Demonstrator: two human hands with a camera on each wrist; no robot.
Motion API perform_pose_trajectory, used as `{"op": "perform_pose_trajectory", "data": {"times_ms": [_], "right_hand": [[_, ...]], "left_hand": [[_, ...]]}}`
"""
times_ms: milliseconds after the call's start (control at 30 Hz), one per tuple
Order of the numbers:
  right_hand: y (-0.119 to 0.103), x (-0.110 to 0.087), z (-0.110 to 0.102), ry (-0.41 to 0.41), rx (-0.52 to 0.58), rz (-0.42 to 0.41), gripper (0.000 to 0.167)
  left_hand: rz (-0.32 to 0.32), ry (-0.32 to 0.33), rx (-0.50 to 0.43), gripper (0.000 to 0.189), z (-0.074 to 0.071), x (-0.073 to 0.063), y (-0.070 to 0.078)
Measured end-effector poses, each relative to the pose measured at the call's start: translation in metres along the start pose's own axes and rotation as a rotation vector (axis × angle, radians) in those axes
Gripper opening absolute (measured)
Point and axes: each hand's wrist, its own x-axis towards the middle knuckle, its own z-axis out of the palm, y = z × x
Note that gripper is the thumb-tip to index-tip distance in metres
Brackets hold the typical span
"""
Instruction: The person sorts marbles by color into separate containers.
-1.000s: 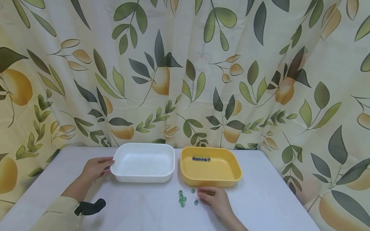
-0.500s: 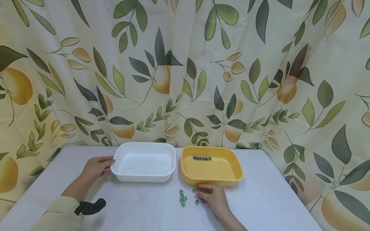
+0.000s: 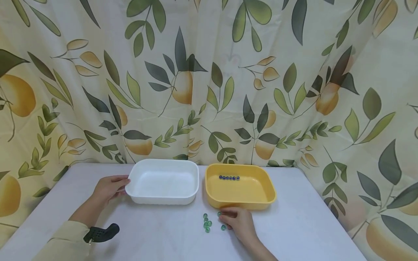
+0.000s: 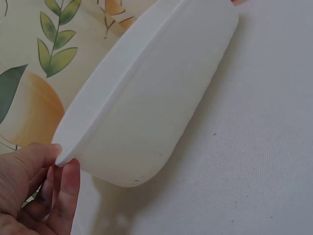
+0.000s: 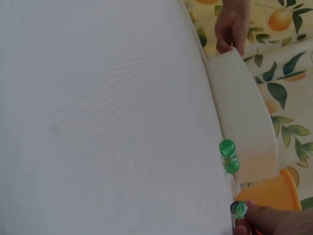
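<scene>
My left hand [image 3: 109,189] holds the left end of a white tray [image 3: 162,200], its thumb and fingers pinching the rim, as the left wrist view also shows. My right hand [image 3: 240,223] is low in front of a yellow tray [image 3: 240,204]. Its thumb and forefinger are at a green glass marble [image 3: 219,214] and seem to pinch it; the fingers partly cover it. In the right wrist view a swirled green marble [image 5: 238,209] shows against the thumb tip. Another green marble [image 3: 223,227] lies just beside the hand. Inside the yellow tray sits a row of dark blue marbles [image 3: 229,178].
A loose cluster of several green marbles [image 3: 207,223] lies on the white tablecloth [image 3: 156,232], left of my right hand. Both trays stand side by side with a narrow gap. Behind the table hangs a curtain [image 3: 202,90] with a fruit and leaf print.
My right hand has moved slightly left, bringing its fingertips from beside the green marble onto it. The left hand keeps its hold on the white tray. The head view has tilted a little.
</scene>
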Motion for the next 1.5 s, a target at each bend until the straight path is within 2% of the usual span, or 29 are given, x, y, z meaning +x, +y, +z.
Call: {"op": "perform_pose_trajectory", "data": {"times_ms": [433,733,1500], "right_hand": [[0.0016,-0.001,0.0055,0.061,-0.062,-0.027,0.021],[0.0025,0.0002,0.0067,0.092,-0.07,-0.017,0.018],[-0.0017,-0.003,0.0055,0.07,-0.074,-0.005,0.017]], "left_hand": [[0.024,-0.016,-0.011,0.052,-0.0018,-0.0006,0.0012],[0.014,-0.013,0.003,0.052,-0.0013,-0.0024,0.0027],[0.01,0.002,-0.001,0.052,-0.0002,-0.0005,-0.0007]]}}
